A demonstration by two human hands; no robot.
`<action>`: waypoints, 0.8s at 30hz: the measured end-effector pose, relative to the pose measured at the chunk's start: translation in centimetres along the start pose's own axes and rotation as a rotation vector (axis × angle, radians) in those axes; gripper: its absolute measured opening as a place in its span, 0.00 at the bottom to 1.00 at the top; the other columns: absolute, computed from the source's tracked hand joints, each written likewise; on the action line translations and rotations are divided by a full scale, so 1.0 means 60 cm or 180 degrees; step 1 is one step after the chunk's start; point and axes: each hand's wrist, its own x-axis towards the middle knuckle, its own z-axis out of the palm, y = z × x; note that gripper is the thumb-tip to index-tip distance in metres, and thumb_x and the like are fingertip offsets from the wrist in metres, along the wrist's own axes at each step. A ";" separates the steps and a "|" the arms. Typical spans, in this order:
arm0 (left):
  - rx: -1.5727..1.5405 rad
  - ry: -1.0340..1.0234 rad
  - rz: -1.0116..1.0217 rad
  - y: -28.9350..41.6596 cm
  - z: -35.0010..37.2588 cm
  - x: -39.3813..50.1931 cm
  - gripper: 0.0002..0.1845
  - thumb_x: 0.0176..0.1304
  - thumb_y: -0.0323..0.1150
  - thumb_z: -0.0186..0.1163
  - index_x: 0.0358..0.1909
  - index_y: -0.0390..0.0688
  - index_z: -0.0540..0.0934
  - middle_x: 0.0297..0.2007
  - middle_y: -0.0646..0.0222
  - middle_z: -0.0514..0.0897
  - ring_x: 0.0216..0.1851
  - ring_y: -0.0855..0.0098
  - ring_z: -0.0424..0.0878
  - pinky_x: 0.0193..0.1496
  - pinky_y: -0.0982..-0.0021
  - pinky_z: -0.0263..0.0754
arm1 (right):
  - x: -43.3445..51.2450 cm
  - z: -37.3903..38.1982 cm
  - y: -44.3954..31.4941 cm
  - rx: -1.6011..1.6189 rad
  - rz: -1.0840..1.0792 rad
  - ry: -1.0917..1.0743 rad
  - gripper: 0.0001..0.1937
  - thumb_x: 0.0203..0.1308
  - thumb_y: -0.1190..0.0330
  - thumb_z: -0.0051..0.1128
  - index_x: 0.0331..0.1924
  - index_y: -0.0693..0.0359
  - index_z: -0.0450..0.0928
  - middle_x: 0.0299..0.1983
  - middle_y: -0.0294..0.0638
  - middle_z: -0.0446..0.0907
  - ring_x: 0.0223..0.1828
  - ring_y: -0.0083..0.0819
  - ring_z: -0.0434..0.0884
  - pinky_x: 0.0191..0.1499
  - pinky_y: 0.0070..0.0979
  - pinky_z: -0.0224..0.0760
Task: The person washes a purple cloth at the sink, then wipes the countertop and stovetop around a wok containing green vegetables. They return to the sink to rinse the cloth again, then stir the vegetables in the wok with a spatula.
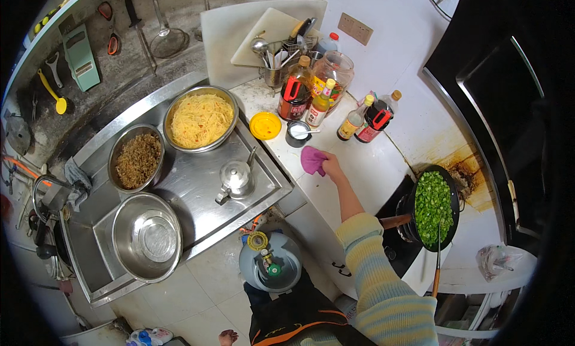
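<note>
A purple cloth (313, 161) is bunched in the fingers of my right hand (331, 166), over the white countertop (359, 175). Just beyond the cloth stands a dark cup (297, 138) of white granules with a white spoon in it. A yellow lid (265, 125) lies to the left of that cup. My left hand (228, 338) hangs low at the bottom edge, only partly seen, with its fingers somewhat curled. To the right of my forearm, a wok (433, 211) of chopped green vegetable sits on the stove (395, 238), a wooden-handled utensil (438, 274) resting in it.
Sauce bottles (294, 92) and a large jar (334, 72) stand at the counter's back. The steel sink unit (197, 202) bears a bowl of yellow shreds (202, 121), a bowl of brown crumbly food (138, 159), an empty basin (148, 238) and a metal pot (236, 177). A gas cylinder (269, 260) stands below.
</note>
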 end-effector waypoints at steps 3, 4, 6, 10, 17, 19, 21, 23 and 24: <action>0.0078 -0.0041 -0.0040 -0.008 -0.009 0.003 0.14 0.57 0.36 0.52 0.40 0.37 0.75 0.28 0.64 0.79 0.27 0.75 0.76 0.29 0.75 0.73 | 0.044 0.063 0.009 -0.0548 -0.0993 0.0065 0.18 0.43 0.82 0.43 0.40 0.62 0.78 0.31 0.39 0.80 0.32 0.32 0.79 0.38 0.25 0.71; 0.0125 -0.0076 -0.0054 -0.007 -0.010 0.008 0.15 0.57 0.37 0.52 0.40 0.37 0.75 0.28 0.64 0.79 0.27 0.75 0.75 0.30 0.75 0.74 | 0.060 0.083 0.015 -0.0788 -0.1353 0.0143 0.18 0.42 0.82 0.44 0.40 0.62 0.78 0.32 0.40 0.80 0.33 0.34 0.79 0.39 0.25 0.71; 0.0188 -0.0050 0.0004 -0.001 -0.004 0.009 0.15 0.58 0.38 0.52 0.41 0.37 0.75 0.28 0.65 0.79 0.26 0.74 0.75 0.30 0.75 0.74 | 0.089 0.109 0.038 -0.1132 -0.1807 0.0359 0.22 0.39 0.83 0.45 0.42 0.55 0.78 0.36 0.39 0.79 0.36 0.37 0.77 0.39 0.27 0.70; -0.0191 -0.0125 0.0169 -0.017 0.002 -0.033 0.17 0.58 0.41 0.53 0.41 0.36 0.74 0.29 0.64 0.79 0.27 0.73 0.76 0.30 0.74 0.74 | 0.064 0.192 0.030 -0.2802 -0.1714 0.0580 0.21 0.48 0.75 0.46 0.46 0.42 0.76 0.43 0.31 0.75 0.41 0.36 0.73 0.43 0.36 0.67; -0.0023 0.0147 -0.0386 -0.006 0.026 -0.036 0.14 0.58 0.34 0.52 0.41 0.35 0.73 0.28 0.63 0.79 0.27 0.72 0.77 0.29 0.75 0.74 | 0.074 0.174 0.012 -0.3812 -0.1471 -0.0045 0.22 0.51 0.71 0.43 0.51 0.40 0.70 0.43 0.32 0.74 0.39 0.39 0.73 0.42 0.35 0.69; 0.0029 0.0201 -0.0414 0.010 0.030 -0.033 0.14 0.58 0.34 0.51 0.41 0.35 0.73 0.28 0.63 0.79 0.27 0.72 0.77 0.30 0.75 0.74 | 0.075 0.150 0.022 -0.3530 -0.1674 -0.0106 0.20 0.51 0.72 0.43 0.49 0.42 0.72 0.40 0.34 0.76 0.37 0.40 0.75 0.43 0.33 0.69; 0.0058 0.0253 -0.0240 0.034 0.038 -0.035 0.13 0.58 0.34 0.51 0.40 0.35 0.74 0.28 0.62 0.79 0.27 0.72 0.76 0.30 0.75 0.75 | 0.075 0.131 0.033 -0.3365 -0.1837 -0.0187 0.19 0.51 0.72 0.42 0.47 0.43 0.74 0.39 0.35 0.76 0.38 0.39 0.76 0.43 0.32 0.70; 0.0099 0.0247 -0.0157 0.044 0.042 -0.037 0.13 0.58 0.33 0.50 0.40 0.35 0.74 0.28 0.62 0.79 0.27 0.71 0.77 0.30 0.74 0.75 | 0.073 0.114 0.036 -0.3207 -0.1822 -0.0319 0.17 0.47 0.74 0.45 0.41 0.46 0.78 0.35 0.37 0.78 0.36 0.38 0.77 0.41 0.31 0.71; 0.0144 0.0193 -0.0160 0.051 0.039 -0.031 0.13 0.58 0.34 0.50 0.40 0.35 0.74 0.28 0.62 0.79 0.27 0.71 0.77 0.31 0.74 0.75 | 0.072 0.098 0.045 -0.3213 -0.1814 -0.0369 0.16 0.46 0.74 0.46 0.40 0.47 0.79 0.34 0.38 0.79 0.36 0.39 0.77 0.41 0.31 0.71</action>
